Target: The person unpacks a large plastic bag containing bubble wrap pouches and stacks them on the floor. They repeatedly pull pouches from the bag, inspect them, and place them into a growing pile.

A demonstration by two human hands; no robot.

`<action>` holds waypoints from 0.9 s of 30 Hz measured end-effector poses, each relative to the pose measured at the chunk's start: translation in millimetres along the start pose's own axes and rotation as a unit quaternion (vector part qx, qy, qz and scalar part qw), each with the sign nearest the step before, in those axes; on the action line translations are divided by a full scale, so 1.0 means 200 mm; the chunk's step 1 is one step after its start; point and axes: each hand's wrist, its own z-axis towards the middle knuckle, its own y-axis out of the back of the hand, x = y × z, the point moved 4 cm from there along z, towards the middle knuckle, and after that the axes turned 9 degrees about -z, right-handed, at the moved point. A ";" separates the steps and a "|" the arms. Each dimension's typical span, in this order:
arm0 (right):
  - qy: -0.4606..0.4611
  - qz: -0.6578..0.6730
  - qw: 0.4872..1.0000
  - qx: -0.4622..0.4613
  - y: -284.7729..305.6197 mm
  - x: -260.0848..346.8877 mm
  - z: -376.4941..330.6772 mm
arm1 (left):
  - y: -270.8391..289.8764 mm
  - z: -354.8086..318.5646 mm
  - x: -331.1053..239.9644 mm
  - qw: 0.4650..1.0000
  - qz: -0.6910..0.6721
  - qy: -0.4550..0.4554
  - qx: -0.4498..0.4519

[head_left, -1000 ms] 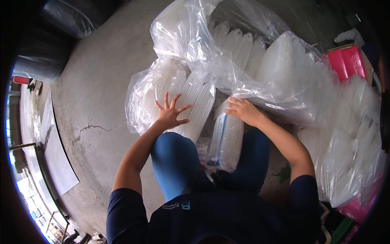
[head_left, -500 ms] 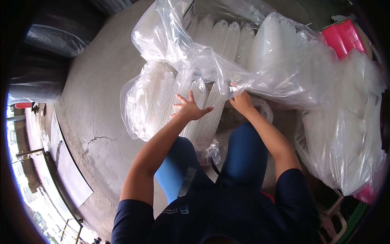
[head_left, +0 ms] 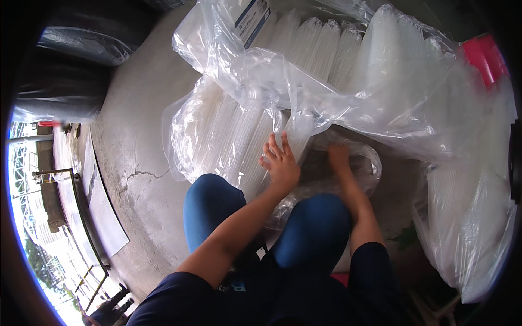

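Observation:
Between my knees and the floor ahead lies a clear plastic bag (head_left: 372, 157) holding a row of bubble wrap pouches (head_left: 217, 133) stacked on edge. My left hand (head_left: 283, 168) rests against the right end of that row, fingers spread, gripping nothing. Over the slack, hollow right part of the bag is my right hand (head_left: 338, 156); its fingertips are dim and partly hidden by film. A second, larger clear bag (head_left: 234, 65) of the same pouches lies just beyond, its loose film draping over the far end of the near row.
More bagged pouches (head_left: 462, 228) lie to my right, with a red item (head_left: 485, 60) behind them. Dark wrapped rolls (head_left: 62, 89) stand at the far left. The concrete floor (head_left: 144, 119) is cracked. A metal-framed cart (head_left: 81, 212) stands at left.
My left hand has moved right across the pouches to their right end. My right hand has dropped from the draped film edge toward the bag's slack part. My knees have shifted.

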 end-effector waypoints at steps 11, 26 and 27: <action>-0.476 0.258 0.834 -0.111 0.29 -0.62 -0.06 | -0.06 -0.23 0.22 0.996 -0.020 0.014 -0.083; -0.471 -0.001 0.860 -0.198 0.60 -0.68 -0.58 | -0.17 -0.28 0.27 0.983 -0.001 0.043 -0.178; -0.456 -0.006 0.872 -0.176 0.50 -0.72 -0.63 | -0.12 -0.25 0.24 0.987 -0.065 0.041 -0.140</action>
